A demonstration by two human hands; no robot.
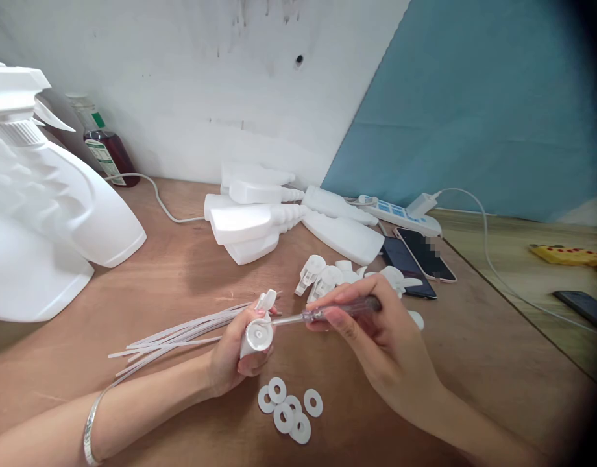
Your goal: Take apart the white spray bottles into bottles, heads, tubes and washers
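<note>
My left hand (230, 355) is closed around a white spray trigger head (257, 336), its round opening facing me. In my right hand (383, 331) is a screwdriver (340, 310) with a clear purplish handle; its metal shaft points left and the tip is at the rim of the spray head's opening. Below the hands lie several white ring washers (283, 417), some overlapping. Thin white dip tubes (182, 338) lie in a bundle behind my left forearm. More white spray heads (328, 279) are heaped beyond my right hand, which partly hides them.
White plastic bottles (250, 224) lie piled against the wall. Large white spray bottles (98, 201) stand at the left, near a dark glass bottle (111, 152). Phones (425, 253) and a power strip (400, 215) with cables are at the back right.
</note>
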